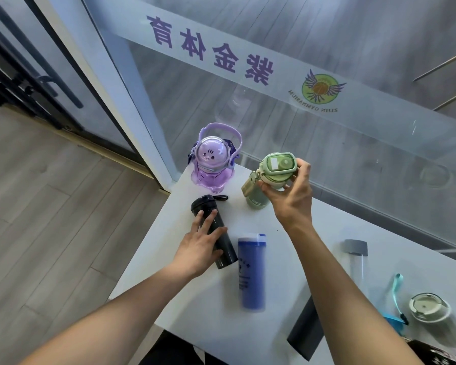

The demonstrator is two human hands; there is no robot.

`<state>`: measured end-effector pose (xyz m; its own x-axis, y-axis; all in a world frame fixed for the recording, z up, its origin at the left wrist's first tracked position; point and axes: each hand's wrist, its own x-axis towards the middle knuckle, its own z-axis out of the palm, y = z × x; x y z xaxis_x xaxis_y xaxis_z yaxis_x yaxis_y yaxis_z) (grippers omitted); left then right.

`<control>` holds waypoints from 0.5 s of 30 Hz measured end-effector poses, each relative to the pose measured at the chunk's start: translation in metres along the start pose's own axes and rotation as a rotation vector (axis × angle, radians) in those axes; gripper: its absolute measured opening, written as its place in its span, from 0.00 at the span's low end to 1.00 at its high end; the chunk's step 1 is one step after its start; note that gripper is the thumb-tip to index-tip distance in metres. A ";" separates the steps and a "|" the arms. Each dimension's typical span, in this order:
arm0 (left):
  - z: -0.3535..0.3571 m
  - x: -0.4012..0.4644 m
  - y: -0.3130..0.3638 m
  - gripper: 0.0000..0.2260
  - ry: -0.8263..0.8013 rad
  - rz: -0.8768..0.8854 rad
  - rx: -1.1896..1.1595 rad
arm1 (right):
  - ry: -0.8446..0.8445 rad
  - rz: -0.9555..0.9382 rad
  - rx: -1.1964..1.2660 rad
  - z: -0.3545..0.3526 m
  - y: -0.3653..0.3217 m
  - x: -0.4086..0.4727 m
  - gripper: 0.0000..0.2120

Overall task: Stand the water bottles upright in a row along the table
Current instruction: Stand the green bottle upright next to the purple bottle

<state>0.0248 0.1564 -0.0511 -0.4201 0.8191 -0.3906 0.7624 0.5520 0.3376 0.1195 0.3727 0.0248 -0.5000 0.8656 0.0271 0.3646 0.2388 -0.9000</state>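
Observation:
A purple rabbit-faced bottle [212,164] stands upright at the far left corner of the white table [184,293]. To its right stands a green bottle [270,177], upright, with my right hand [290,196] gripping it around the lid. A black bottle [216,233] lies on its side near the left edge; my left hand [199,246] rests on its body, fingers wrapping it. Beside it a blue bottle [252,272] lies flat. Further right lie a clear bottle with a grey cap [357,259], a dark bottle [307,330] and a pale-lidded bottle [429,308] with a teal strap.
A glass wall [327,61] with purple lettering runs right behind the table's far edge. The table's left edge drops to a wood-look floor [50,206]. A teal strap [396,293] trails on the table at the right.

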 end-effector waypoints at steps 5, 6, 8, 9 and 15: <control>0.001 0.001 0.000 0.26 0.000 0.005 0.010 | -0.002 0.005 -0.025 -0.002 0.000 -0.001 0.37; 0.001 0.001 0.001 0.26 0.001 0.006 0.014 | -0.005 0.005 -0.032 -0.001 -0.001 -0.001 0.37; 0.001 0.001 0.000 0.26 0.002 0.009 0.026 | -0.003 0.009 -0.044 0.000 -0.001 -0.001 0.37; 0.002 0.001 0.000 0.26 0.003 0.012 0.036 | 0.001 0.017 -0.049 0.000 -0.001 -0.002 0.37; 0.004 -0.007 -0.003 0.27 0.018 0.031 0.103 | -0.023 0.197 -0.134 -0.004 0.016 -0.016 0.43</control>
<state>0.0272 0.1486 -0.0528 -0.4036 0.8386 -0.3660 0.8212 0.5084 0.2593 0.1365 0.3640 0.0114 -0.4259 0.8915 -0.1545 0.5570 0.1238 -0.8212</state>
